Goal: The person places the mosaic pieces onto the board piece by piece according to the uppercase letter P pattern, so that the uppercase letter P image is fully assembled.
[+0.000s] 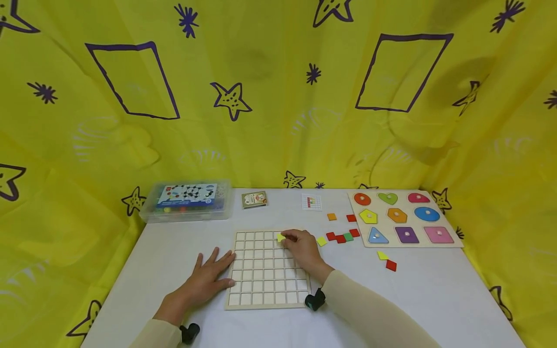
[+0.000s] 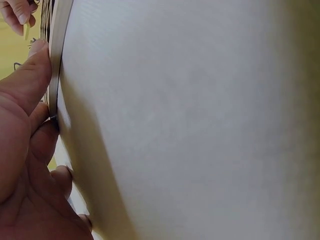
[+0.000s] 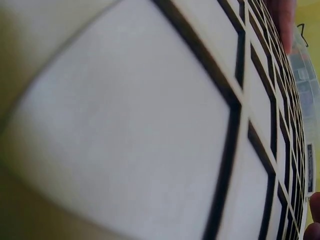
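Observation:
A pale wooden grid board (image 1: pixel 263 307) with rows of square cells lies flat in front of me. My right hand (image 1: pixel 305 252) pinches a small yellow square tile (image 1: pixel 280 238) between thumb and fingers, over the board's top row right of the middle. In the left wrist view that tile (image 2: pixel 26 31) appears edge-on and tilted. My left hand (image 1: pixel 204 282) lies with spread fingers against the board's left edge, thumb and fingertips touching the rim. Only some fingertips (image 3: pixel 315 215) of the right hand show in its wrist view; the tile is out of sight there.
Right of the board lie loose tiles, among them a yellow tile (image 1: pixel 321 241), a green tile (image 1: pixel 348 237) and a red tile (image 1: pixel 391 265). Behind are a shape puzzle (image 1: pixel 383 237), pattern card (image 1: pixel 312 202), small card box (image 1: pixel 254 199) and clear plastic case (image 1: pixel 150 212).

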`<state>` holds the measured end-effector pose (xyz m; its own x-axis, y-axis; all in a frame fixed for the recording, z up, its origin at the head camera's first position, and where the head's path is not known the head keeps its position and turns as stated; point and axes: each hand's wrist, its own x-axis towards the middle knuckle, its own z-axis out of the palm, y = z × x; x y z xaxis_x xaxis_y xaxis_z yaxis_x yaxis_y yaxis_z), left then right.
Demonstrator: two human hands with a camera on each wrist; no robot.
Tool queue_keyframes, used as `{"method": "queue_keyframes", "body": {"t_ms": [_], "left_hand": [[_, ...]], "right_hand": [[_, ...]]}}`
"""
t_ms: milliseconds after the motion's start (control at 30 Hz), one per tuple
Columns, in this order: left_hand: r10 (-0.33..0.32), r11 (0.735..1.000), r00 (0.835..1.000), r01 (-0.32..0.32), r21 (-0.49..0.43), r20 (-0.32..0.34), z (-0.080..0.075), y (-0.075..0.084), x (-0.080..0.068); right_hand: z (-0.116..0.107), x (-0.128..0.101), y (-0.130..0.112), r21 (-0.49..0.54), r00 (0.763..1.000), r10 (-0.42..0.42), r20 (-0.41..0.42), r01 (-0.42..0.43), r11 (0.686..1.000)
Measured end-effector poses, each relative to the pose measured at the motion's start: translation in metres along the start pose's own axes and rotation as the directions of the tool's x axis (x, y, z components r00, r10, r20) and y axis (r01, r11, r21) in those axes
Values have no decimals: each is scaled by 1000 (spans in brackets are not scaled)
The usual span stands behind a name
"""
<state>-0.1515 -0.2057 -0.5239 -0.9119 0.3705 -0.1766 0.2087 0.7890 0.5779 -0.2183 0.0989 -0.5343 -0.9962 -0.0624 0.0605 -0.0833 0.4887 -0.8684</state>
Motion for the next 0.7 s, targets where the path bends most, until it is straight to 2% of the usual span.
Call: {"method": "queue_keyframes", "body": {"t_ms": [267,700], "left_hand": [[0,1000,1000,0,3,-14,1,0,1],[-4,1000,1000,4,-10,-6,0,3,1]], "right_hand": [[1,1,6,-97,996,-37,83,45,994],[4,2,9,-189,991,-96,89,112,976]]}}
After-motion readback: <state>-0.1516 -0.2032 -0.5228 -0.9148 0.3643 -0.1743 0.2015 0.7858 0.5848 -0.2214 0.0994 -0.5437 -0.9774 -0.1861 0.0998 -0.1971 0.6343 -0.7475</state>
